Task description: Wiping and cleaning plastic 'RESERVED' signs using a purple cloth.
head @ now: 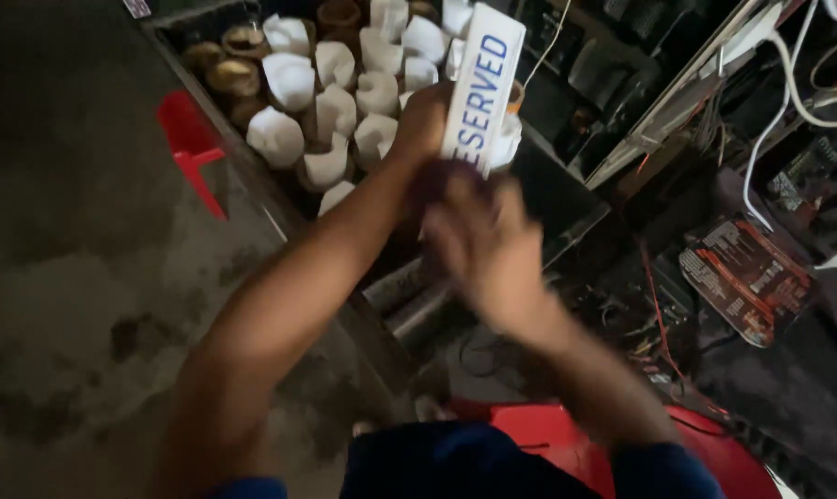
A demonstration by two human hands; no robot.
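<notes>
Item, held: a white table sign (pixel 482 88), long and flat with blue lettering, standing tilted with its top leaning away from us. Our left hand (pixel 422 123) grips it from the left edge, fingers wrapped behind it so we cannot see how far they close; only the knuckles and back of the hand show. Our right hand (pixel 482 249) sits just below the sign's lower end, blurred, fingers (pixel 455 199) loosely spread and pointing up toward the sign; we cannot tell whether they touch it or a dark purplish patch (pixel 437 180) between the two hands. Item, beyond the left fingers: a dark tray (pixel 210 102) packed with white folded napkins (pixel 290 80) set in small brown cups (pixel 234 78), the nearest of them right beside the left knuckles. Item, left of the left forearm: a red plastic piece (pixel 189 139) on the grey concrete floor (pixel 58 231). Item, right of the right fingers: shelving (pixel 677 102) with white cables (pixel 788 83), tangled wires, and a dark printed packet (pixel 746 277). Item, below both wrists: a red rounded surface (pixel 548 434) and blue sleeves (pixel 659 471).
</notes>
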